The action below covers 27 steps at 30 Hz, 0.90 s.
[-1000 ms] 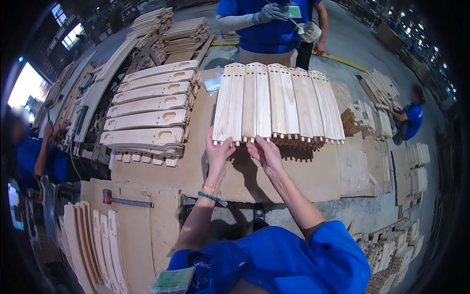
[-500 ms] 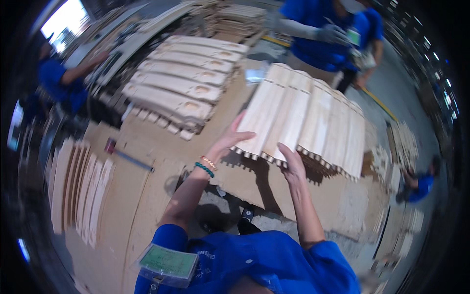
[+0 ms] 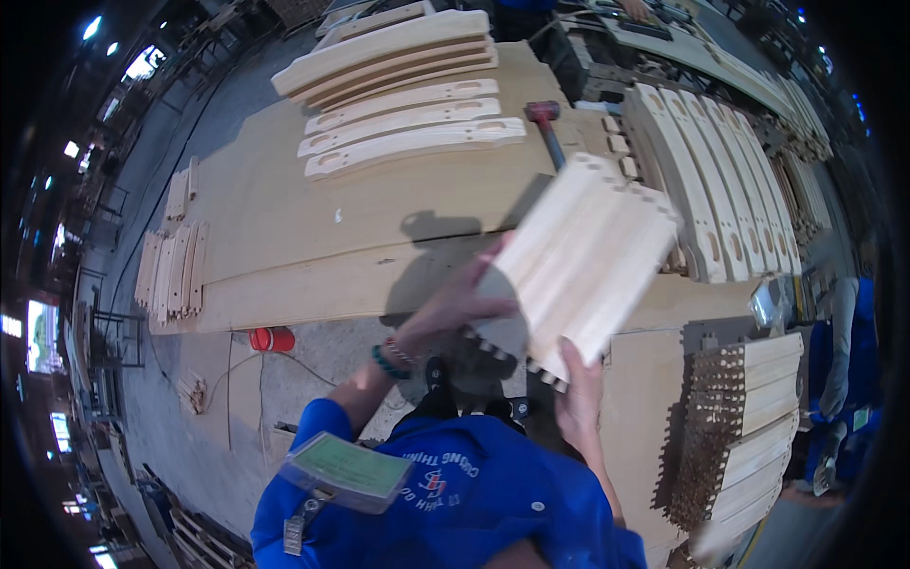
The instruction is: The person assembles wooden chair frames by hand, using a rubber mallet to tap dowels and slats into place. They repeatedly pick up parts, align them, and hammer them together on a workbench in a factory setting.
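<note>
Between my hands is a bundle of pale wooden boards (image 3: 592, 261), side by side, with notched ends. It hangs tilted above the gap between the worktables. My left hand (image 3: 466, 302), with bead bracelets at the wrist, grips the bundle's left edge. At its near lower end my right hand (image 3: 580, 394) is closed, thumb on top and fingers hidden beneath. To the right stands a stack of similar notched boards (image 3: 763, 408). A mallet (image 3: 544, 114) with a dark red head lies beyond the bundle, its handle partly covered by it.
Curved slotted slats (image 3: 706, 180) lie in a row at the far right; more wooden rails (image 3: 408, 133) rest across the far plywood table (image 3: 256, 237). Small slats (image 3: 172, 270) sit at its left end. A red container (image 3: 272, 339) is on the floor. A co-worker's gloved arm (image 3: 836, 365) shows at right.
My view has swung left, so the board stack now appears at the right. My hands have lifted a bundle of boards away from that stack and carried it leftward.
</note>
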Each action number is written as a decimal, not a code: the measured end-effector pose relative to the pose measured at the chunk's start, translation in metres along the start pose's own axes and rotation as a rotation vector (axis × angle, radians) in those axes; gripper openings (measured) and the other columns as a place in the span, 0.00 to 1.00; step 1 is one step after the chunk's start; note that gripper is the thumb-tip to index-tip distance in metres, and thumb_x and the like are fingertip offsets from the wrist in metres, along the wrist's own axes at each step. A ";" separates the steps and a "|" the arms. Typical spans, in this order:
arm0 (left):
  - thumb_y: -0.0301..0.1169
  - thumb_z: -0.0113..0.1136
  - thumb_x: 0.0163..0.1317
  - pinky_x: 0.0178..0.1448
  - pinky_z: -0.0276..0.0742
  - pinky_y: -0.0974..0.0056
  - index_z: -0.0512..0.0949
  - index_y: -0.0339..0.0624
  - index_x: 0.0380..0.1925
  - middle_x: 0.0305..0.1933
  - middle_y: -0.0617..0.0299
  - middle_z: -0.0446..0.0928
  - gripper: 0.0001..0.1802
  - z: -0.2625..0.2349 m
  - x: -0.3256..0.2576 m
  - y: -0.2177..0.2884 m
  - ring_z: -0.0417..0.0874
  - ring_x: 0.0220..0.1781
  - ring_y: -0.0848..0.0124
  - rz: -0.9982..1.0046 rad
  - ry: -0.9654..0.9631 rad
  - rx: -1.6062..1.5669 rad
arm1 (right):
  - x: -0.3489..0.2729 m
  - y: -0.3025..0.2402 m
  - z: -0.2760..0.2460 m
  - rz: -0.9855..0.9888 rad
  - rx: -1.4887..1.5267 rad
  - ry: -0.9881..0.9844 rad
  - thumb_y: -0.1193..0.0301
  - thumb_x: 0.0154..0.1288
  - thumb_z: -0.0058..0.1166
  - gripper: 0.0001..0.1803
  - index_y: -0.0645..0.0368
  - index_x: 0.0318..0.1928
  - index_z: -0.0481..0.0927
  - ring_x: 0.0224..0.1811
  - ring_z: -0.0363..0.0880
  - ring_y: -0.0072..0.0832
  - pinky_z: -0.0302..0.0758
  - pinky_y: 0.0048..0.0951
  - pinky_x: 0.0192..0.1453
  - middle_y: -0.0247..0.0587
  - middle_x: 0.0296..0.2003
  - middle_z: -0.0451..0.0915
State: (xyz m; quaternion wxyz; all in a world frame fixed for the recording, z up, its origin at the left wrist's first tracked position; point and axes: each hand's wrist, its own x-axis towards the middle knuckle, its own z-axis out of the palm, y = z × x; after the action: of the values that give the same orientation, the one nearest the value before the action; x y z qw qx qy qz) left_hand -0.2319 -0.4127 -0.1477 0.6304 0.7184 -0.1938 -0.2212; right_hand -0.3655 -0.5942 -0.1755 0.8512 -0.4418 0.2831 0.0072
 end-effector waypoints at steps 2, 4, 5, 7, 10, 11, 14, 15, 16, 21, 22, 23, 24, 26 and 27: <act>0.26 0.69 0.49 0.69 0.59 0.65 0.52 0.38 0.70 0.68 0.54 0.62 0.49 -0.060 -0.035 -0.022 0.64 0.66 0.67 -0.097 0.128 -0.040 | 0.015 0.036 0.054 0.096 0.012 -0.095 0.66 0.64 0.57 0.17 0.60 0.50 0.73 0.32 0.77 0.18 0.71 0.18 0.28 0.33 0.37 0.79; 0.26 0.69 0.48 0.68 0.61 0.65 0.54 0.40 0.69 0.67 0.55 0.63 0.48 -0.121 -0.062 -0.046 0.65 0.66 0.67 -0.209 0.186 -0.110 | 0.041 0.096 0.092 0.177 0.045 -0.333 0.65 0.65 0.56 0.16 0.60 0.48 0.74 0.29 0.77 0.19 0.70 0.17 0.27 0.34 0.36 0.80; 0.25 0.69 0.49 0.67 0.62 0.65 0.54 0.41 0.70 0.66 0.56 0.64 0.48 -0.152 -0.077 -0.059 0.66 0.65 0.68 -0.292 0.227 -0.076 | 0.045 0.118 0.120 0.216 0.063 -0.346 0.64 0.66 0.55 0.16 0.60 0.48 0.74 0.29 0.77 0.19 0.69 0.18 0.27 0.34 0.35 0.80; 0.25 0.69 0.49 0.66 0.63 0.66 0.55 0.44 0.70 0.65 0.57 0.66 0.48 -0.207 -0.101 -0.067 0.67 0.64 0.70 -0.406 0.235 -0.098 | 0.049 0.163 0.168 0.282 0.072 -0.399 0.61 0.67 0.54 0.16 0.61 0.46 0.75 0.27 0.76 0.18 0.69 0.19 0.26 0.35 0.33 0.80; 0.26 0.69 0.50 0.65 0.65 0.67 0.55 0.45 0.70 0.64 0.59 0.67 0.48 -0.294 -0.127 -0.076 0.69 0.63 0.72 -0.508 0.237 -0.155 | 0.049 0.200 0.236 0.416 0.031 -0.524 0.55 0.68 0.50 0.21 0.63 0.43 0.75 0.25 0.77 0.20 0.73 0.19 0.28 0.38 0.30 0.80; 0.27 0.69 0.50 0.65 0.65 0.67 0.56 0.45 0.70 0.64 0.60 0.68 0.46 -0.320 -0.129 -0.077 0.69 0.62 0.73 -0.487 0.194 -0.113 | 0.052 0.204 0.258 0.464 0.019 -0.569 0.53 0.69 0.49 0.23 0.64 0.43 0.75 0.26 0.78 0.21 0.75 0.19 0.29 0.39 0.30 0.80; 0.32 0.68 0.53 0.62 0.67 0.68 0.60 0.44 0.67 0.62 0.61 0.70 0.42 -0.384 -0.114 -0.074 0.70 0.61 0.74 -0.481 0.080 0.069 | 0.075 0.228 0.299 0.676 -0.021 -0.734 0.51 0.70 0.45 0.26 0.67 0.47 0.73 0.33 0.83 0.29 0.82 0.24 0.41 0.46 0.35 0.81; 0.34 0.68 0.54 0.61 0.68 0.68 0.63 0.43 0.66 0.61 0.61 0.71 0.39 -0.402 -0.109 -0.073 0.71 0.61 0.75 -0.519 0.058 0.157 | 0.082 0.228 0.309 0.785 -0.113 -0.741 0.49 0.70 0.44 0.29 0.68 0.48 0.71 0.34 0.83 0.32 0.83 0.27 0.40 0.50 0.35 0.81; 0.36 0.67 0.54 0.60 0.68 0.69 0.66 0.42 0.64 0.59 0.61 0.73 0.37 -0.415 -0.108 -0.072 0.71 0.60 0.75 -0.559 0.036 0.246 | 0.086 0.226 0.311 0.763 -0.255 -0.845 0.50 0.70 0.45 0.28 0.68 0.48 0.70 0.35 0.84 0.33 0.83 0.27 0.40 0.51 0.34 0.81; 0.55 0.54 0.60 0.60 0.70 0.56 0.77 0.40 0.52 0.50 0.46 0.78 0.31 -0.397 -0.061 -0.092 0.75 0.57 0.54 -0.275 0.151 0.997 | 0.121 0.180 0.281 0.583 -0.569 -0.834 0.57 0.68 0.49 0.24 0.67 0.50 0.68 0.34 0.84 0.35 0.83 0.29 0.36 0.55 0.34 0.80; 0.56 0.52 0.61 0.60 0.69 0.53 0.76 0.40 0.52 0.51 0.45 0.77 0.32 -0.393 -0.057 -0.106 0.75 0.55 0.50 -0.273 0.243 0.903 | 0.124 0.168 0.282 0.578 -0.533 -0.767 0.58 0.67 0.50 0.23 0.67 0.50 0.68 0.33 0.84 0.35 0.83 0.29 0.35 0.55 0.34 0.80; 0.54 0.52 0.61 0.60 0.69 0.53 0.75 0.41 0.52 0.51 0.46 0.76 0.30 -0.386 -0.050 -0.119 0.75 0.55 0.50 -0.238 0.330 0.929 | 0.130 0.166 0.282 0.561 -0.547 -0.743 0.59 0.67 0.50 0.23 0.67 0.50 0.68 0.33 0.84 0.35 0.83 0.29 0.35 0.54 0.34 0.80; 0.53 0.52 0.62 0.59 0.69 0.53 0.75 0.41 0.52 0.51 0.48 0.76 0.29 -0.378 -0.042 -0.129 0.74 0.55 0.51 -0.198 0.415 0.955 | 0.137 0.165 0.282 0.539 -0.561 -0.714 0.59 0.67 0.50 0.23 0.67 0.50 0.68 0.32 0.84 0.35 0.83 0.29 0.34 0.54 0.34 0.80; 0.51 0.51 0.63 0.59 0.69 0.52 0.74 0.42 0.52 0.51 0.47 0.75 0.27 -0.356 -0.027 -0.138 0.74 0.54 0.51 -0.156 0.557 0.942 | 0.147 0.165 0.293 0.517 -0.617 -0.676 0.60 0.67 0.50 0.22 0.67 0.50 0.68 0.32 0.84 0.34 0.83 0.29 0.34 0.52 0.34 0.80; 0.50 0.50 0.63 0.59 0.69 0.52 0.74 0.43 0.52 0.51 0.47 0.75 0.25 -0.354 -0.030 -0.141 0.74 0.54 0.51 -0.147 0.631 0.942 | 0.145 0.167 0.302 0.529 -0.662 -0.680 0.60 0.67 0.50 0.22 0.67 0.50 0.68 0.32 0.84 0.34 0.83 0.29 0.34 0.52 0.34 0.80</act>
State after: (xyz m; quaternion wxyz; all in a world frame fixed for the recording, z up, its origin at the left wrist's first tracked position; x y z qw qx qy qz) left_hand -0.0580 -0.0868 -0.2474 0.2524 0.9647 -0.0234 0.0712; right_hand -0.1439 -0.2985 -0.2353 0.6794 -0.5726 0.0758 0.4526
